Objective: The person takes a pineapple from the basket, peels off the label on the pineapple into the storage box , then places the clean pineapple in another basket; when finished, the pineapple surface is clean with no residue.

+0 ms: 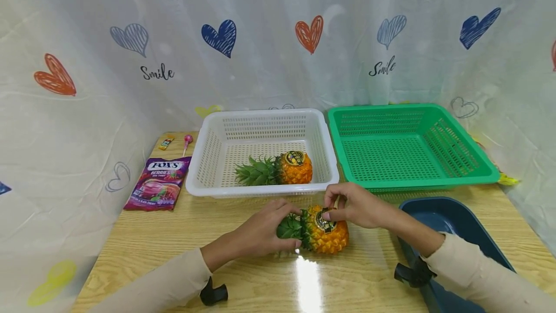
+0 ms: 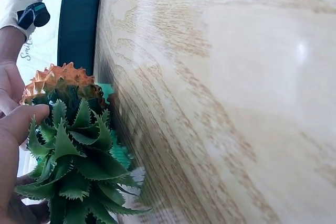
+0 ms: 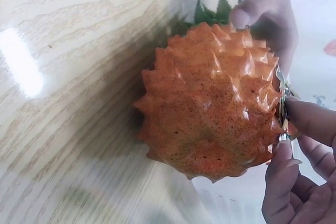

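A small orange pineapple [image 1: 332,244] lies on its side on the wooden table, its green crown [image 2: 73,156] toward my left. My left hand [image 1: 270,232] grips it where the leaves meet the fruit, thumb on the near side. On the fruit's upper face is a black and gold sticker [image 1: 322,220]. My right hand [image 1: 357,206] pinches this sticker at its edge; the right wrist view has thumb and fingertips closed on it, beside the spiky orange skin. How much of the sticker is lifted, I cannot tell.
Behind stands a white basket [image 1: 197,177] holding another stickered pineapple [image 1: 299,172]. To its right is a green basket [image 1: 417,182]. A dark blue bin [image 1: 460,204] sits under my right forearm. At left lie a candy bag [image 1: 158,185], a lollipop [image 1: 187,140] and a small yellow wrapper [image 1: 166,143].
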`<state>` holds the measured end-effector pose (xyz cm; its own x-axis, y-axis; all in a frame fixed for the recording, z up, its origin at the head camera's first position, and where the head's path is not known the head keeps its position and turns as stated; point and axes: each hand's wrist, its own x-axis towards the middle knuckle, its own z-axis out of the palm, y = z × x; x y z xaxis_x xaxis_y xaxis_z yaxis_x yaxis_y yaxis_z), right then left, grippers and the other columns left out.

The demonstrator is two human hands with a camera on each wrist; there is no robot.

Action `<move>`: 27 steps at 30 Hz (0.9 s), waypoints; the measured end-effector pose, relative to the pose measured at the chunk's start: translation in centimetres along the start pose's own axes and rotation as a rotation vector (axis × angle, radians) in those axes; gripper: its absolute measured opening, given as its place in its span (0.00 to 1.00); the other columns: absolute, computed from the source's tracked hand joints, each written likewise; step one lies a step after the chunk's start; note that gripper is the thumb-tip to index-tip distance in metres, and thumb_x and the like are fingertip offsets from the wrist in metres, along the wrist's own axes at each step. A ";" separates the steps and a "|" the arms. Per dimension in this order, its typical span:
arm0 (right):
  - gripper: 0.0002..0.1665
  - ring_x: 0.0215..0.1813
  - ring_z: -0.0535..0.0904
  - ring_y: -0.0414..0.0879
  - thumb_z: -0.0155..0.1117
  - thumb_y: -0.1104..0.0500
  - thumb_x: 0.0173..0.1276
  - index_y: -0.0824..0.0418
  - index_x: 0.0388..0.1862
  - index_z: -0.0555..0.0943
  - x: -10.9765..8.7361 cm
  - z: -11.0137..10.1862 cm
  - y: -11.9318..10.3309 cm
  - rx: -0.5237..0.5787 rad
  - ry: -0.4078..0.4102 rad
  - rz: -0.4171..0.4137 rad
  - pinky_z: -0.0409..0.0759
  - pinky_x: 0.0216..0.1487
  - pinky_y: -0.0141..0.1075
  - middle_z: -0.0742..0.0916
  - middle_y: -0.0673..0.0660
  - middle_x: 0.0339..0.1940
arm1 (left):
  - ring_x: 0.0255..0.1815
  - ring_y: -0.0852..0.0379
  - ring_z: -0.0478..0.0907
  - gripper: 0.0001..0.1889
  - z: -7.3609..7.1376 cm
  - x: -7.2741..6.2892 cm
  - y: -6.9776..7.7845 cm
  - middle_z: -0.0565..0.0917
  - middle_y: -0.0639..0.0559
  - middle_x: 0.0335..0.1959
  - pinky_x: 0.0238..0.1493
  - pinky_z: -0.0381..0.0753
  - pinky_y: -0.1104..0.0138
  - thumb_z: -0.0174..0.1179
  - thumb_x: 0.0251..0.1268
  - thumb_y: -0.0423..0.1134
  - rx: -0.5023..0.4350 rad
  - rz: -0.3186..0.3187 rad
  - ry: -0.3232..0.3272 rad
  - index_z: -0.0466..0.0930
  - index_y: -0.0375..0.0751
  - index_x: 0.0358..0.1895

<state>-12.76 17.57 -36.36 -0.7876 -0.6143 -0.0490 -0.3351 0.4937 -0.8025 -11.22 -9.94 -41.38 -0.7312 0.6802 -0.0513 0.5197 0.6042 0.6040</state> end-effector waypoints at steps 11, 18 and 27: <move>0.07 0.31 0.76 0.37 0.72 0.58 0.66 0.53 0.34 0.80 0.4 0.2 0.3 -0.060 0.002 -0.035 0.78 0.34 0.33 0.82 0.46 0.31 | 0.68 0.53 0.69 0.31 0.1 0.1 0.0 0.73 0.55 0.65 0.65 0.75 0.51 0.67 0.61 0.60 0.015 0.010 0.017 0.73 0.54 0.66; 0.05 0.32 0.76 0.37 0.70 0.59 0.68 0.54 0.34 0.81 0.5 0.2 0.2 -0.040 -0.010 -0.062 0.78 0.34 0.34 0.83 0.47 0.32 | 0.68 0.53 0.69 0.32 0.1 0.1 -0.1 0.72 0.54 0.66 0.65 0.75 0.51 0.66 0.62 0.60 0.009 0.010 0.009 0.72 0.54 0.66; 0.03 0.32 0.77 0.39 0.69 0.59 0.69 0.56 0.35 0.83 0.4 0.3 -0.1 -0.010 -0.018 -0.066 0.78 0.35 0.35 0.84 0.48 0.32 | 0.69 0.51 0.69 0.32 0.2 0.1 -0.3 0.73 0.54 0.66 0.65 0.75 0.51 0.68 0.61 0.59 0.021 0.025 0.020 0.72 0.54 0.66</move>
<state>-12.84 17.10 -36.45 -0.7541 -0.6568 -0.0070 -0.3913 0.4578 -0.7983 -11.34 -9.95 -41.70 -0.7267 0.6866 -0.0204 0.5466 0.5959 0.5883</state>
